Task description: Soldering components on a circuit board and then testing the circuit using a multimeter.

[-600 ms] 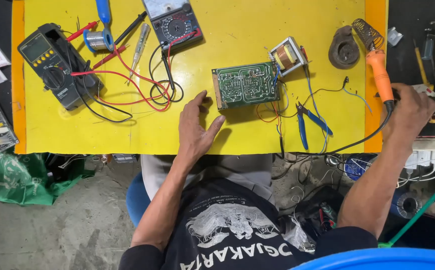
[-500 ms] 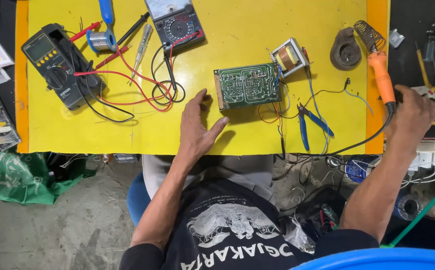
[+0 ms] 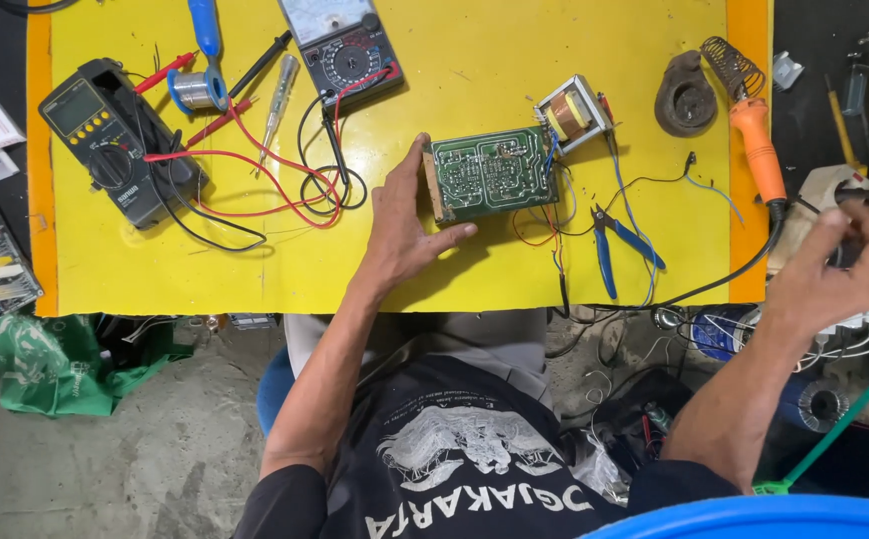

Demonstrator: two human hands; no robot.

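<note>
Right hand (image 3: 839, 269), blurred, hides whatever it grips beside the soldering iron (image 3: 757, 150).

Bench (image 3: 494, 40): smooth matt yellow sheet, I see faint scuffs. Board (image 3: 494, 172): glossy green laminate, wooden strip on edge. Iron (image 3: 757, 150): matt orange plastic handle. Cutters (image 3: 619, 245): blue plastic grips, dull metal jaws. Solder reel (image 3: 193, 90): shiny metal wire. Floor (image 3: 155, 449): rough concrete.

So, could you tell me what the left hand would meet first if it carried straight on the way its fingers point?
The left hand already touches the green circuit board at its near edge, so the board comes first; beyond it sits the small transformer.
</note>
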